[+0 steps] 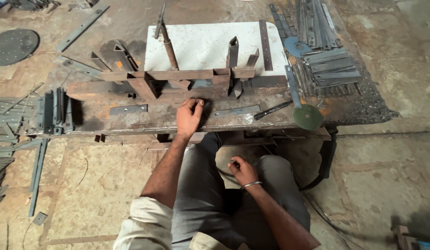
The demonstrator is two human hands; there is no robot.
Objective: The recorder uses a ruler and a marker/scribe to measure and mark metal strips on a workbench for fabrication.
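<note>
L hand fingers curled on 1 rusty steel jig at 12 o'clock, R hand loosely closed, empty, 2 flat strips on bench

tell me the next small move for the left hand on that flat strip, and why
Probably slide the flat strip toward the welded frame: the left hand rests on its end, and the right hand sits idle in the lap.

Left hand fingertips hidden against the rusty jig; metal strips cut off at left edge
</note>
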